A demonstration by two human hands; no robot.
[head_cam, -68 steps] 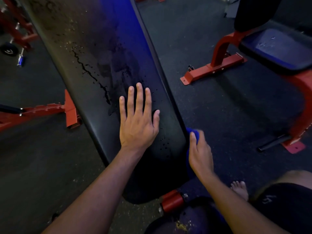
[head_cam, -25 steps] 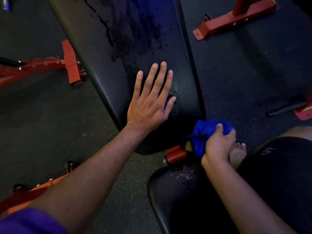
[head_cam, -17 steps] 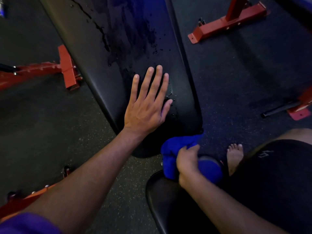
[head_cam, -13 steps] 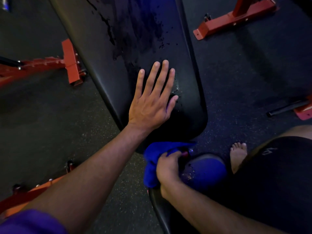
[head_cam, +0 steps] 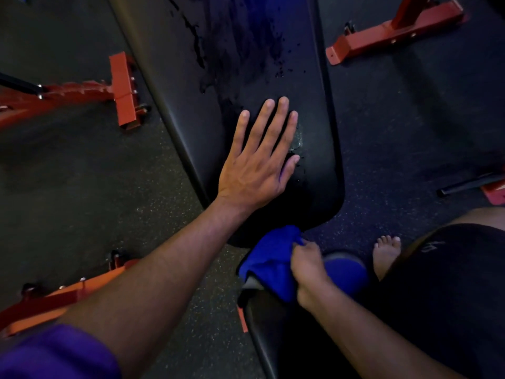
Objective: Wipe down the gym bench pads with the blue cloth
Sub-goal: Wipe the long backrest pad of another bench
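Head view: left hand (head_cam: 259, 165) lies flat, fingers straight and spread, palm down on the long black vinyl back pad (head_cam: 246, 64), which shows dark wet streaks higher up. Right hand (head_cam: 308, 272) grips the bunched blue cloth (head_cam: 269, 258), fingers curled into it, at the front edge of the black seat pad (head_cam: 273, 337), just below the back pad's rounded end. Red steel frame legs (head_cam: 123, 88) on speckled dark rubber floor (head_cam: 82, 173). Bare foot (head_cam: 386, 255) just right of the cloth.
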